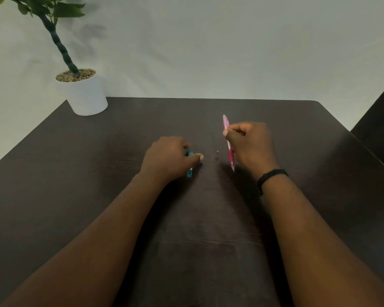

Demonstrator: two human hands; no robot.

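Forearms enter from the bottom edge over the dark table (pixel 75 173). Upper left: white plant pot (pixel 87 96), well clear of the work. Left hand (pixel 171 160), centre frame, fingers curled round a short teal piece (pixel 190 172). Most of it is hidden under the hand and only its low end pokes out; can't tell if it touches the tabletop. Small loose bit (pixel 217 154) lies on the table between the hands, apart from both. Pink pen (pixel 230 151) just right of it, near upright, tip down, pinched high on the barrel by the right hand (pixel 251 145); black band (pixel 272 175) on that wrist. Risks: the bit is tiny and dark on dark, so a sweep of either hand could knock it away. The high pinch leaves the pen tip free to swing.
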